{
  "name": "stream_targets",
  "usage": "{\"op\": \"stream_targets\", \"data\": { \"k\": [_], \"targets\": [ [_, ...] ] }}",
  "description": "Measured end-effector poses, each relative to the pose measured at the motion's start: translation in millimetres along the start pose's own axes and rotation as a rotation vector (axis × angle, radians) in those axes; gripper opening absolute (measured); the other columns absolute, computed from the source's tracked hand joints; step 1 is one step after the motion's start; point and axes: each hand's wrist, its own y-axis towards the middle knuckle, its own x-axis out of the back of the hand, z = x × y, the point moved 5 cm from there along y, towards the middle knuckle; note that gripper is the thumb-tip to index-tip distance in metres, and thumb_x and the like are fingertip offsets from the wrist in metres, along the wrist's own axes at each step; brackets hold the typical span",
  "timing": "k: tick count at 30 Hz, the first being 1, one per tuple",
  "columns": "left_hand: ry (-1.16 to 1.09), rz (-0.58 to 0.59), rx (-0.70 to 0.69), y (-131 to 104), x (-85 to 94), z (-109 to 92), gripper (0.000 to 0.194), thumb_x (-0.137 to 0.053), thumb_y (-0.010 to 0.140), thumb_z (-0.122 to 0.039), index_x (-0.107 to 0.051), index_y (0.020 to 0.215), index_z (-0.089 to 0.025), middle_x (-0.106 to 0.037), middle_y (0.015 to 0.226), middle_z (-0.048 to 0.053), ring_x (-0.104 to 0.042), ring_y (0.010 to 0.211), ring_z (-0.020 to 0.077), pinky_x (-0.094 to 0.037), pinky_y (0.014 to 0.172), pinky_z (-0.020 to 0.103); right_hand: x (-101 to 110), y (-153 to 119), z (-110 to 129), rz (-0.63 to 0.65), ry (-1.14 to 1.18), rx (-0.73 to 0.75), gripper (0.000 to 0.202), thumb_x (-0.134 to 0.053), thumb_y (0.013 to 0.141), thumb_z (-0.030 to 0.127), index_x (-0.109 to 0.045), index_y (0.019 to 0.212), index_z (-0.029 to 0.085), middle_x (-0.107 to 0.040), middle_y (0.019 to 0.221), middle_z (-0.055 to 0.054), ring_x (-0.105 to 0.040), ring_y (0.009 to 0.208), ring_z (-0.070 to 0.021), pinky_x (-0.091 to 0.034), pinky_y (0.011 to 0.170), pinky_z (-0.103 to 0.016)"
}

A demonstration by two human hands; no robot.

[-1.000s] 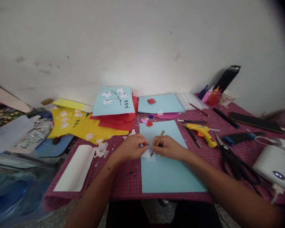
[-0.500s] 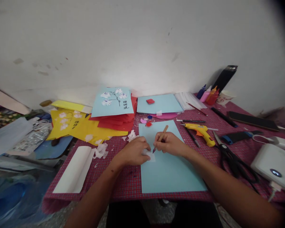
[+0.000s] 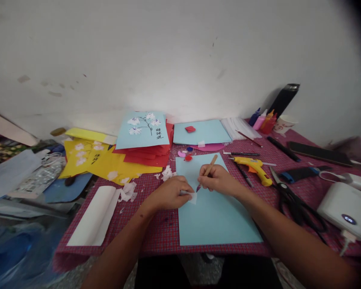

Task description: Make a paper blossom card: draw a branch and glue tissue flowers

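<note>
My right hand (image 3: 216, 179) grips a paintbrush (image 3: 212, 162) with a pale wooden handle and a dark purple tip. The brush slants down to the left, its tip at the edge of a small white piece of paper (image 3: 193, 197). Between the thumb and fingers of my left hand (image 3: 172, 193), that white piece is pinched; part of it is hidden by the fingers. Both hands are over a light blue sheet (image 3: 216, 228) lying on the table. Whether the tip touches the paper I cannot tell.
Red and blue paint blobs (image 3: 188, 158) lie beyond the sheet. On the left are torn white paper (image 3: 128, 191) and folded white paper (image 3: 92, 218). A glue gun (image 3: 252, 163), scissors (image 3: 295, 202) and paint bottles (image 3: 268, 122) are on the right. A blue flower picture (image 3: 141, 140) tops a red stack.
My right hand has shifted slightly to the right and up with the brush, whose tip is now farther right. My left fingers have turned a little, still pinching the white paper.
</note>
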Motion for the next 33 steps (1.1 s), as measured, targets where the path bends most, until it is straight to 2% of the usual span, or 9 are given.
{"op": "stream_targets", "data": {
  "k": [11, 15, 18, 21, 23, 25, 28, 33],
  "targets": [
    [-0.065, 0.001, -0.006, 2, 1.2, -4, 0.026, -0.05, 0.092, -0.023, -0.073, 0.081, -0.017, -0.065, 0.08, 0.004, -0.057, 0.079, 0.0152, -0.042, 0.076, 0.027, 7, 0, 1, -0.013, 0.04, 0.004, 0.017, -0.063, 0.078, 0.029, -0.052, 0.071, 0.019, -0.059, 0.055, 0.004, -0.047, 0.039, -0.0074, -0.034, 0.038, -0.019],
    [-0.149, -0.052, 0.023, 3, 7.6, -6, 0.029, -0.049, 0.092, -0.025, -0.069, 0.073, -0.016, -0.063, 0.076, 0.003, -0.057, 0.075, 0.014, -0.041, 0.074, 0.027, 10, -1, 1, -0.025, 0.091, 0.017, 0.019, -0.065, 0.079, 0.03, -0.052, 0.071, 0.019, -0.059, 0.054, 0.004, -0.047, 0.039, -0.0074, -0.034, 0.038, -0.019],
    [-0.281, -0.133, 0.139, 4, 13.6, -1, 0.031, -0.051, 0.092, -0.03, -0.068, 0.071, -0.015, -0.06, 0.069, 0.001, -0.055, 0.069, 0.013, -0.04, 0.065, 0.025, 11, -1, 2, -0.054, 0.18, 0.032, 0.021, -0.067, 0.078, 0.033, -0.053, 0.072, 0.019, -0.059, 0.052, 0.004, -0.046, 0.039, -0.0078, -0.034, 0.038, -0.02],
    [-0.534, -0.222, 0.377, 3, 12.7, 12, 0.035, -0.055, 0.089, -0.041, -0.068, 0.07, -0.014, -0.059, 0.063, 0.0, -0.052, 0.058, 0.0113, -0.036, 0.054, 0.023, 12, 1, 5, -0.12, 0.248, 0.077, 0.025, -0.069, 0.08, 0.038, -0.055, 0.073, 0.018, -0.061, 0.056, 0.002, -0.048, 0.041, -0.0085, -0.036, 0.041, -0.022],
    [-0.737, -0.291, 0.497, 2, 8.4, 21, 0.036, -0.06, 0.085, -0.046, -0.068, 0.072, -0.013, -0.062, 0.063, 0.001, -0.053, 0.055, 0.0108, -0.038, 0.052, 0.023, 13, 2, 6, -0.175, 0.265, 0.117, 0.028, -0.07, 0.081, 0.041, -0.057, 0.073, 0.018, -0.062, 0.061, 0.001, -0.05, 0.044, -0.0088, -0.037, 0.044, -0.023],
    [-0.905, -0.341, 0.536, 2, 3.7, 26, 0.036, -0.065, 0.08, -0.047, -0.069, 0.076, -0.012, -0.066, 0.065, 0.003, -0.055, 0.054, 0.0108, -0.041, 0.053, 0.023, 12, 3, 5, -0.22, 0.276, 0.142, 0.03, -0.069, 0.082, 0.044, -0.058, 0.074, 0.018, -0.063, 0.064, 0.0, -0.051, 0.046, -0.0093, -0.038, 0.046, -0.024],
    [-1.052, -0.355, 0.529, 3, -1.5, 29, 0.038, -0.071, 0.076, -0.048, -0.069, 0.08, -0.011, -0.067, 0.066, 0.005, -0.058, 0.056, 0.0111, -0.044, 0.055, 0.023, 11, 4, 3, -0.238, 0.269, 0.148, 0.03, -0.068, 0.084, 0.047, -0.06, 0.077, 0.018, -0.064, 0.067, -0.001, -0.051, 0.048, -0.01, -0.039, 0.048, -0.025],
    [-1.124, -0.345, 0.539, 3, -2.4, 28, 0.04, -0.075, 0.074, -0.049, -0.069, 0.082, -0.009, -0.067, 0.065, 0.006, -0.059, 0.057, 0.0113, -0.046, 0.056, 0.023, 7, 4, 4, -0.227, 0.134, 0.163, 0.037, -0.066, 0.085, 0.048, -0.066, 0.066, 0.017, -0.062, 0.07, -0.002, -0.053, 0.052, -0.0103, -0.043, 0.054, -0.025]
  ]
}}
